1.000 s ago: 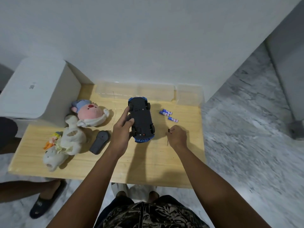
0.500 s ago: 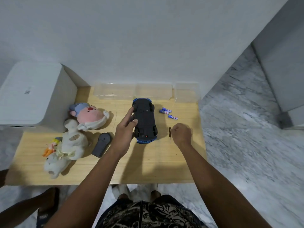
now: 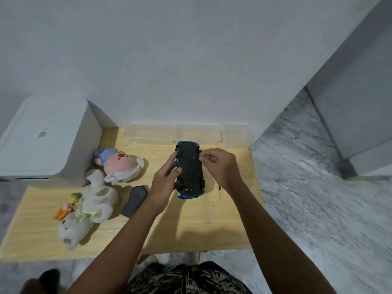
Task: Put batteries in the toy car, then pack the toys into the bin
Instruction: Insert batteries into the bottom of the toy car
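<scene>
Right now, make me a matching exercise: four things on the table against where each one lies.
Things:
1. toy car
2. screwdriver
3. dark remote
4. pink plush head

Places:
A. flat on the table just right of the car's near end, by the right wrist
B. nearest the white box, at the left rear of the table
C. belly up between both hands
D. on the table just left of the left wrist

Pairs: 1-C, 2-A, 3-D, 4-B
</scene>
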